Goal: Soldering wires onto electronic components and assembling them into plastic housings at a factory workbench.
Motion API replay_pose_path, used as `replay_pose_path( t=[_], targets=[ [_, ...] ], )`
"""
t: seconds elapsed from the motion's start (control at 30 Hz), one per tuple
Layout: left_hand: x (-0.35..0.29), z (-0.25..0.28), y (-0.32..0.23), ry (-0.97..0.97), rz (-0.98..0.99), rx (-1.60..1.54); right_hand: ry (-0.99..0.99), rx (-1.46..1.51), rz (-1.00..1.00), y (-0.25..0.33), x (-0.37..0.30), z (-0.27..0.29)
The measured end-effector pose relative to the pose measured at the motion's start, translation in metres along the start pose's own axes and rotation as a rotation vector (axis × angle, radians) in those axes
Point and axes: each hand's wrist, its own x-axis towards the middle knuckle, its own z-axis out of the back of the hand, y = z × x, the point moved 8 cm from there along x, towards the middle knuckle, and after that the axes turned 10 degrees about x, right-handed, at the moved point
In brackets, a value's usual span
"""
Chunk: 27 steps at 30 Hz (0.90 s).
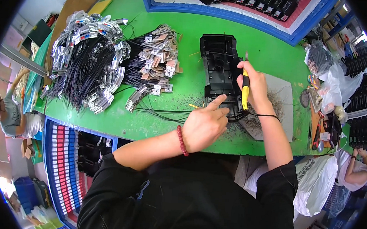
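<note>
A long black plastic housing (219, 77) lies on the green table in front of me, its ribbed inside facing up. At its near end my left hand (206, 126) grips the edge, index finger stretched over the rim; the thumb is hidden. My right hand (256, 89) is closed round a yellow and black soldering iron (245, 93), held upright beside the housing's right side. The iron's metal tip points away from me, apart from the housing. Its black cord (263, 115) loops under my right wrist. Thin dark wires (162, 111) run leftward from near my left hand.
Bundles of black wires with silvery ends (88, 62) and tan-tagged ends (159, 56) cover the table's left. Dark crumbs lie on a grey board (282, 120) at right. Blue-rimmed crates (185, 9) stand beyond and below left. Tools (317, 135) and plastic bags edge the right; two other people sit at the sides.
</note>
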Motion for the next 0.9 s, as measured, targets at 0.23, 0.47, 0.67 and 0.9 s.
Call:
replay_pose_path(
  t=[0.23,0.47,0.67,0.9],
  targets=[
    [0.021,0.042,0.065,-0.031,0.248,-0.039,-0.033,-0.142,0.231,0.057,-0.008,0.020],
    [0.062,0.051,0.095,-0.192,0.313,0.313,0.021,-0.293,0.499,0.125,-0.037,0.021],
    [0.035,0.075,0.085,-0.438,0.157,0.023,0.064,-0.275,0.643,0.119,-0.049,0.023],
    [-0.001,0.062,0.077,-0.393,0.148,-0.124,-0.193,-0.168,0.619,0.087,0.030,0.025]
  ],
)
